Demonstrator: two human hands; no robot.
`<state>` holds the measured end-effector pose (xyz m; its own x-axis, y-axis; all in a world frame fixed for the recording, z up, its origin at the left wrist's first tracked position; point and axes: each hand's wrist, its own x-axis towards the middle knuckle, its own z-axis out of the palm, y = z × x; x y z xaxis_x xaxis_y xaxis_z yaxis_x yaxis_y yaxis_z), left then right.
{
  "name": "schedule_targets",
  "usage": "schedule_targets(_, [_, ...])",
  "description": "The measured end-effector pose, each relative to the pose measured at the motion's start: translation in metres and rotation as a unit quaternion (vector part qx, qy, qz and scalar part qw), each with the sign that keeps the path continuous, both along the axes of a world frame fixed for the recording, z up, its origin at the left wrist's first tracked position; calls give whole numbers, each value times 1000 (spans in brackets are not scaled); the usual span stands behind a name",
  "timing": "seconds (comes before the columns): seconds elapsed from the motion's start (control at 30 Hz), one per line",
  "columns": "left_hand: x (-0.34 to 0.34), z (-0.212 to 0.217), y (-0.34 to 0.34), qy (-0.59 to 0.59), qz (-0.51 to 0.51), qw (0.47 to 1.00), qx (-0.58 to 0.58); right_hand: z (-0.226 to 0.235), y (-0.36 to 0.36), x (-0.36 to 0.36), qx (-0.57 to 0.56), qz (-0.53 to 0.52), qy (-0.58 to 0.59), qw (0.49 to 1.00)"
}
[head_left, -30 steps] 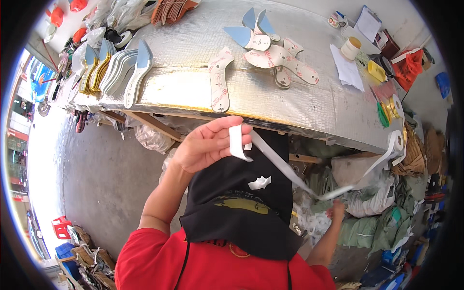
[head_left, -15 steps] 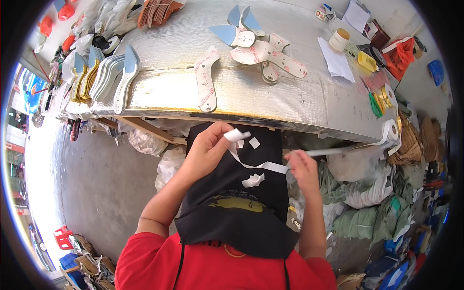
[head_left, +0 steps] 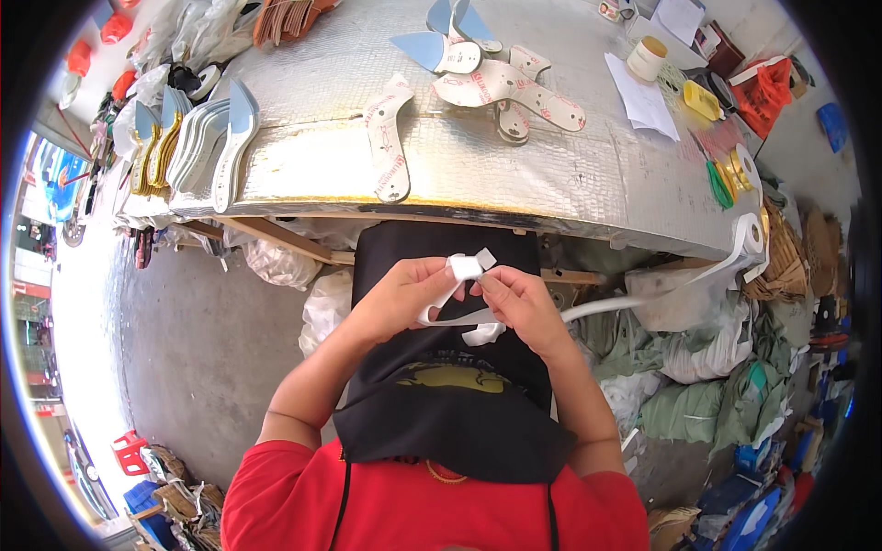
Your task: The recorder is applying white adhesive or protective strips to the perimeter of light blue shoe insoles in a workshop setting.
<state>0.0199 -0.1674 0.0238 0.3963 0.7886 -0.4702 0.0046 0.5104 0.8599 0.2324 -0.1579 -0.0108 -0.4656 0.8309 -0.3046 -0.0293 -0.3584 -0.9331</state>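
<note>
Head view: I see insoles (head_left: 390, 138) on the silver table (head_left: 570, 174) ahead, bags (head_left: 707, 404) to the right. My left hand (head_left: 404, 294) and right hand (head_left: 519, 298) both pinch the white tape (head_left: 464, 268) over the black apron (head_left: 441, 386); its strip runs rightward to the roll (head_left: 749, 234).

silver foil-covered worktable (head_left: 551, 165) ahead of both hands | pale flat insole piece (head_left: 390, 138) on it, left | white tape roll (head_left: 749, 234) at its right edge | black cloth (head_left: 441, 367) on lap below

Two hands (head_left: 404, 298), one white tape strip (head_left: 588, 308), one tape roll (head_left: 749, 234).
</note>
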Motion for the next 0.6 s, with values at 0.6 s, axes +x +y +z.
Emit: schedule_targets(0.6, [-7, 5, 1, 40, -54, 985, 158, 5, 12, 8, -148, 64, 58, 985])
